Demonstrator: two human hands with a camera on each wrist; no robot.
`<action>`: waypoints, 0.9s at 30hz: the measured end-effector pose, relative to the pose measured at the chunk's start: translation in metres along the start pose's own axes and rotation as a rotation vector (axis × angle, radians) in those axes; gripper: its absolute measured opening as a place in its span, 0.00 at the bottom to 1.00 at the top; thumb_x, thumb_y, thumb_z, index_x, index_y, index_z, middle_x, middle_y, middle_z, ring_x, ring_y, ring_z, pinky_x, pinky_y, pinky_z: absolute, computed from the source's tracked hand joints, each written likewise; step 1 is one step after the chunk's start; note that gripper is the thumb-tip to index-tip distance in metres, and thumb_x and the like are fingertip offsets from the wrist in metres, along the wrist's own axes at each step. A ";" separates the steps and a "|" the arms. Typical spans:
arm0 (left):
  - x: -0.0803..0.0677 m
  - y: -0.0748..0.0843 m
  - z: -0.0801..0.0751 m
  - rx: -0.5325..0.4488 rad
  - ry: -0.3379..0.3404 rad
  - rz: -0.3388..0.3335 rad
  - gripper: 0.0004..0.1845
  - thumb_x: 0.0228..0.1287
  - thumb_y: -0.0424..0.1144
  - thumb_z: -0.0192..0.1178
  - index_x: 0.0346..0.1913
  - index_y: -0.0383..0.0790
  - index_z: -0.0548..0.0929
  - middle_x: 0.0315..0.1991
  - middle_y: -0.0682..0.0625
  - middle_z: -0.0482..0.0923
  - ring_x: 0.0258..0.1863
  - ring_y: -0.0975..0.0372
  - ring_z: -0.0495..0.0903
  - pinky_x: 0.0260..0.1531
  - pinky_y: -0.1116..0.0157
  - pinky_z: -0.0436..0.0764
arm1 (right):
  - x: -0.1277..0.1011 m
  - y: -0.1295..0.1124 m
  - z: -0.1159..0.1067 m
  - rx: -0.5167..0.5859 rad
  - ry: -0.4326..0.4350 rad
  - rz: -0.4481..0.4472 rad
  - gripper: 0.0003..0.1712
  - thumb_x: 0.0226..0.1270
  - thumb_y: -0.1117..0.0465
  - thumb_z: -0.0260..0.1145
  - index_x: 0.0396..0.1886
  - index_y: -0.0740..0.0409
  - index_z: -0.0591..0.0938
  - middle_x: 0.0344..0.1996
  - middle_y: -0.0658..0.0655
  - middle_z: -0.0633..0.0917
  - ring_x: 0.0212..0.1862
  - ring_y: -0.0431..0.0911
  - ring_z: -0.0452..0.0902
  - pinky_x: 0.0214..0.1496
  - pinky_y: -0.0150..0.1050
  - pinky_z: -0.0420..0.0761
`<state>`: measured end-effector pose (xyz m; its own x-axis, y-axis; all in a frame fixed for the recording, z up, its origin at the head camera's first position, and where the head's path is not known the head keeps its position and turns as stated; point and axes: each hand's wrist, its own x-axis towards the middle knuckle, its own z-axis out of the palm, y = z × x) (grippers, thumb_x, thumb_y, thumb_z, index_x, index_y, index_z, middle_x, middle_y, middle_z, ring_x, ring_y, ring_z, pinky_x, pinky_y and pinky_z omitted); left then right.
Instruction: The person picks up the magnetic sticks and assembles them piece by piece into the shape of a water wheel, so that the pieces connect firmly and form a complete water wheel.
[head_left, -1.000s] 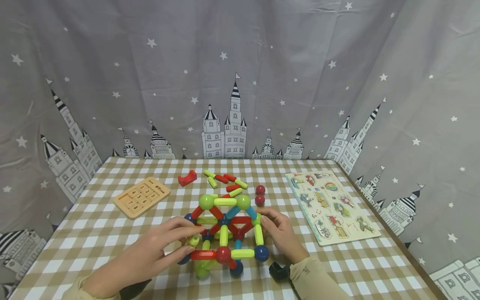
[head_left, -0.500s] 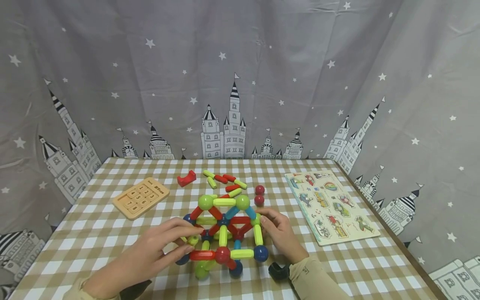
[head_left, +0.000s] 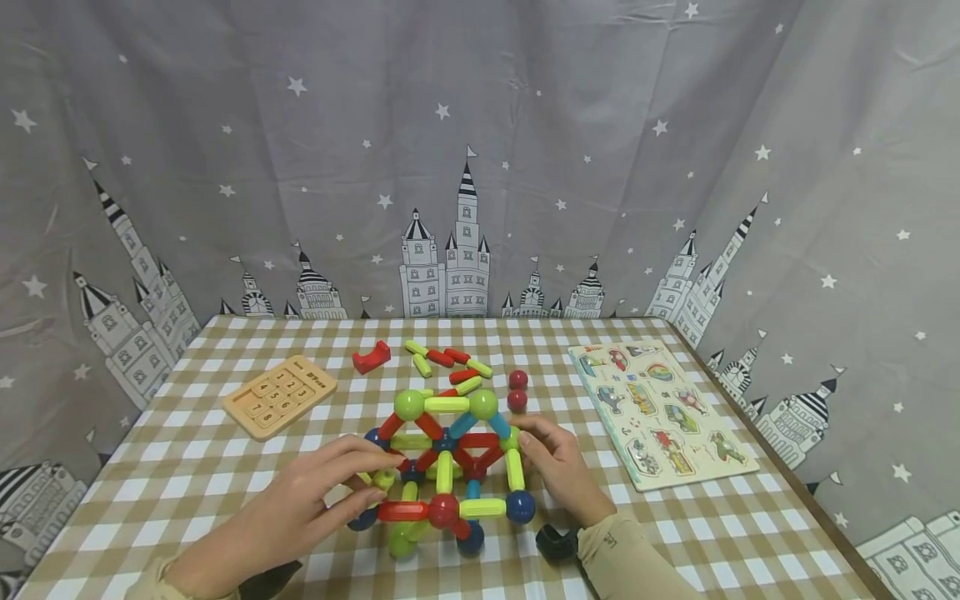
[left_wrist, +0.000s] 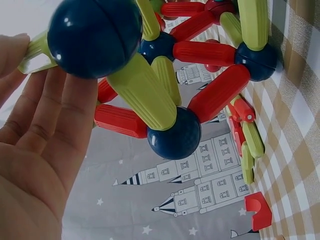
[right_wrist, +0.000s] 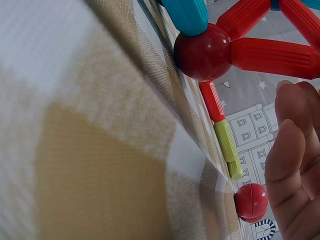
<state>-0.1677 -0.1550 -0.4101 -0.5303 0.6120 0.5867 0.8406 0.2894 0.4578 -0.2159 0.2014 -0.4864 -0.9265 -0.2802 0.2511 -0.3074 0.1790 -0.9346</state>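
While left hand (head_left: 300, 500) pinches rod structure (head_left: 442, 454); right hand (head_left: 558, 467) braces opposite side

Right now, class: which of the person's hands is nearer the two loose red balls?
Right. The right hand lies just in front of the red balls; the left hand is across the structure.

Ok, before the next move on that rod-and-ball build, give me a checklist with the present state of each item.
1. Left hand on the structure: ok, fingertips at a yellow-green piece on its left side.
2. Right hand steadying the right side: ok, fingers against it.
3. Structure standing on the table: ok, upright.
4. Spare rods within sight: ok, lying behind the build.
5. Two red balls loose: ok, apart from the build.
6. Joints fully seated: cannot tell.
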 end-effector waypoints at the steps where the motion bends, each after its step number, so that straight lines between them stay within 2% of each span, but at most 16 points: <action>1: 0.000 0.000 0.000 0.003 0.001 -0.001 0.31 0.60 0.25 0.71 0.64 0.52 0.81 0.54 0.56 0.81 0.41 0.71 0.82 0.38 0.77 0.82 | 0.000 0.000 0.000 0.002 -0.001 -0.001 0.17 0.83 0.58 0.54 0.61 0.57 0.81 0.47 0.60 0.86 0.39 0.41 0.80 0.40 0.39 0.85; 17: 0.000 0.000 0.001 -0.011 0.003 -0.036 0.30 0.60 0.24 0.71 0.62 0.53 0.81 0.54 0.56 0.81 0.41 0.71 0.82 0.37 0.75 0.83 | 0.000 -0.002 0.000 0.016 -0.011 -0.040 0.16 0.83 0.60 0.54 0.61 0.59 0.81 0.46 0.62 0.86 0.38 0.40 0.80 0.38 0.39 0.85; 27: -0.001 -0.001 0.002 -0.029 0.005 -0.044 0.29 0.60 0.25 0.71 0.62 0.52 0.82 0.54 0.57 0.82 0.42 0.70 0.82 0.34 0.72 0.85 | 0.000 -0.001 -0.001 0.011 -0.015 -0.007 0.17 0.83 0.58 0.54 0.61 0.58 0.81 0.47 0.61 0.86 0.39 0.41 0.80 0.40 0.40 0.86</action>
<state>-0.1679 -0.1541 -0.4126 -0.5669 0.5956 0.5691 0.8131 0.2938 0.5025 -0.2160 0.2020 -0.4854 -0.9210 -0.2957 0.2535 -0.3110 0.1665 -0.9357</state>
